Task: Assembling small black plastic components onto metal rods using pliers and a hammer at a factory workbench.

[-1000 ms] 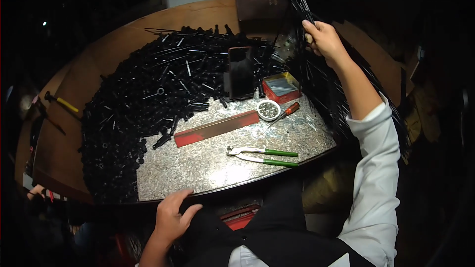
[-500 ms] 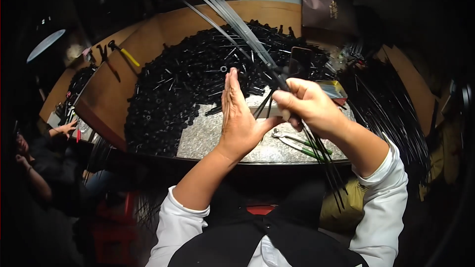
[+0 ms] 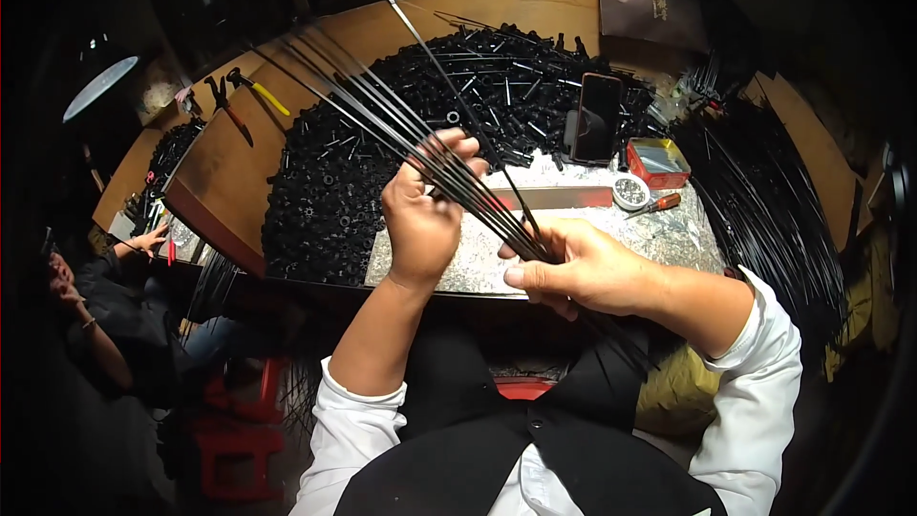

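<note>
Your right hand [image 3: 578, 272] clamps rods [image 3: 458, 182]; left hand [image 3: 420, 229]: fingers curled, can't tell grip. Probably light, springy, slick; hold where bunched.

Tabletop [image 3: 473, 265]: parts heap [image 3: 330, 186] across its left and back | phone [image 3: 598, 119] before heap's right end | tin [image 3: 661, 178] right of phone | dish [image 3: 630, 207] before tin's left, screwdriver [image 3: 667, 202] at dish's right | bar [image 3: 573, 197] left of dish | loose rods [image 3: 778, 210] far right | rod bundle [image 3: 497, 218], in right hand [image 3: 583, 268], slanting leftward past left hand [image 3: 420, 225]
</note>
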`<state>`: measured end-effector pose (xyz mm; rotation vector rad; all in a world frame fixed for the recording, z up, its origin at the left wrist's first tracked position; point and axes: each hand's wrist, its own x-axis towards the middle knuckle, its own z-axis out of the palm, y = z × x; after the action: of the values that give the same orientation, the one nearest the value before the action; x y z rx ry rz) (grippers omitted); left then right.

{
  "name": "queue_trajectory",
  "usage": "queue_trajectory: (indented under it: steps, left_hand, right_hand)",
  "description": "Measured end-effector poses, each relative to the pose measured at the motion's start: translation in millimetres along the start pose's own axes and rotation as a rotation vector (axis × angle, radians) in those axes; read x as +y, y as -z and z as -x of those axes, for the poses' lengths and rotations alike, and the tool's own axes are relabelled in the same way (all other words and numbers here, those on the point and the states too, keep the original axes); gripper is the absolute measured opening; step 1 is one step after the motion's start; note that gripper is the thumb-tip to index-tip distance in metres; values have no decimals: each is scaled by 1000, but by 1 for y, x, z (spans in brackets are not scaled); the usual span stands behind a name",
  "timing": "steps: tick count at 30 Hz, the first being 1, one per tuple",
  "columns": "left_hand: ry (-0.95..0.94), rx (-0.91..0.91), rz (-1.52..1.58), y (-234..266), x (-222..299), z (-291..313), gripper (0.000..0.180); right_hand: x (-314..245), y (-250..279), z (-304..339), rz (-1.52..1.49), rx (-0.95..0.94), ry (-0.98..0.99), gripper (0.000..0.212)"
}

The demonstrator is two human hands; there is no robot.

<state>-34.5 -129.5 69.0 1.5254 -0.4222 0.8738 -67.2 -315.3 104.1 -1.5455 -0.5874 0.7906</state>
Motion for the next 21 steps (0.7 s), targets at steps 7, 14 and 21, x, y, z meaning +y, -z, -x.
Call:
queue_trajectory:
  steps: [7,14,21]
  left_hand:
    - [267,-343,56,8,4,0,40]
    - [228,-488,85,-3,2,17,61]
    - [222,-93,121,15,-13,-14,32]
  right_hand:
    - [-8,9,-5,36,99,74,44]
    - [-12,17,-20,19,87,164,30]
    - [6,12,18,47,-16,-96,35]
